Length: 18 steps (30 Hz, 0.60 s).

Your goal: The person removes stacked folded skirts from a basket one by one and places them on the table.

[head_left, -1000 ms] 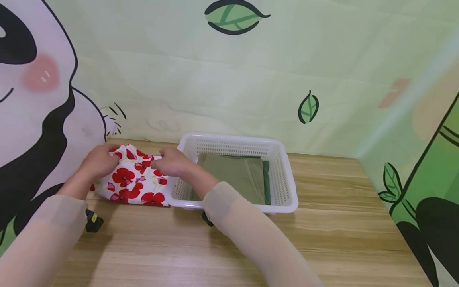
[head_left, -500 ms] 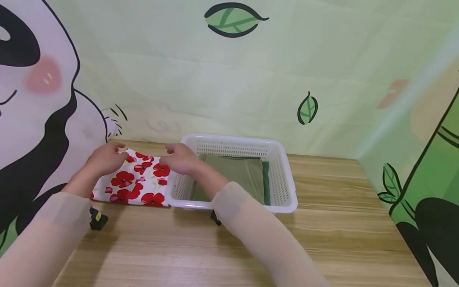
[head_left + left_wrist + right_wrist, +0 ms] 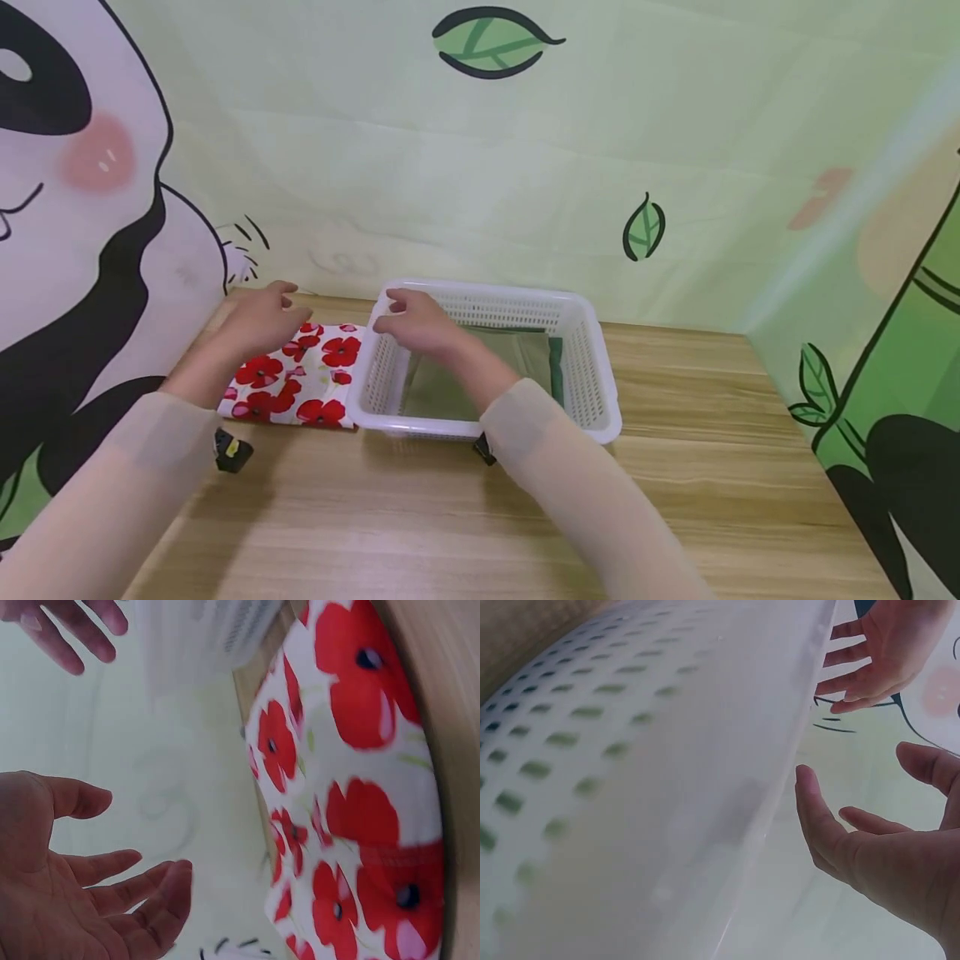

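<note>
A folded white cloth with red poppies point(image 3: 322, 379) lies flat on the table, left of a white plastic basket point(image 3: 607, 392). Above the cloth's far left part is my left hand point(image 3: 262, 321), fingers loosely spread; the left wrist view shows nothing between the fingers and a gap to the cloth point(image 3: 360, 802). My right hand point(image 3: 420, 321) hovers over the basket's left end, its fingers relaxed and holding nothing. In the right wrist view the hand point(image 3: 877, 840) is beside the basket's wall point(image 3: 667, 787). Inside the basket lies a folded olive-green cloth point(image 3: 450, 392), a darker green one point(image 3: 557, 367) showing at its right edge.
The wooden table point(image 3: 690, 467) extends in front of the basket and to its right. A backdrop point(image 3: 525, 183) printed with leaves and a panda stands right behind the table and along its sides. Small black devices point(image 3: 232, 452) sit under both wrists.
Both hands have let go of the poppy cloth's far edge and moved right. The right hand is now over the basket; the cloth lies flat where it was.
</note>
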Available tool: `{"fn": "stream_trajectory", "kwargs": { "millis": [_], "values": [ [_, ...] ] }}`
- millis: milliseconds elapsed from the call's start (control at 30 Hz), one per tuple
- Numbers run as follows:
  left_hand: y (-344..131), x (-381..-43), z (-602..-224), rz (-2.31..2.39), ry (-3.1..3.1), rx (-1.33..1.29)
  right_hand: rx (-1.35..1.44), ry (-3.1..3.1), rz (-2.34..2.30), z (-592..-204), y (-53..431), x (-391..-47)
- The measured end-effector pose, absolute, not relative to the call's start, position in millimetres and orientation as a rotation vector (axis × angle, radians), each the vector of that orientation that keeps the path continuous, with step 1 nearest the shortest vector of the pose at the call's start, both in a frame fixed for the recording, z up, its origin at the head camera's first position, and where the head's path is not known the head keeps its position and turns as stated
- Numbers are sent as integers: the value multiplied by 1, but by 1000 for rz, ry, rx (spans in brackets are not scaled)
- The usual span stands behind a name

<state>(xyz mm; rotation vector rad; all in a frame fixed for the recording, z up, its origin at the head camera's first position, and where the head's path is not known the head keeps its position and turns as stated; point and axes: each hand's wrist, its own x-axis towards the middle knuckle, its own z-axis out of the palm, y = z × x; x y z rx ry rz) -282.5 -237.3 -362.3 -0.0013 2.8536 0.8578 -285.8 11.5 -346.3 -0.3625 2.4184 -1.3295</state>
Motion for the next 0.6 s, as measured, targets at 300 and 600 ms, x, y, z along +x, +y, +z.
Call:
{"fn": "stream_trajectory", "kwargs": {
  "millis": [300,600],
  "values": [
    [-206,-277,-350,914,2823,92,-305,2373,-1388,-347,32,-291],
    [-185,-276,-346,984,2782,161,-293,2322,-1422,-348,45,-291]
  ]
}}
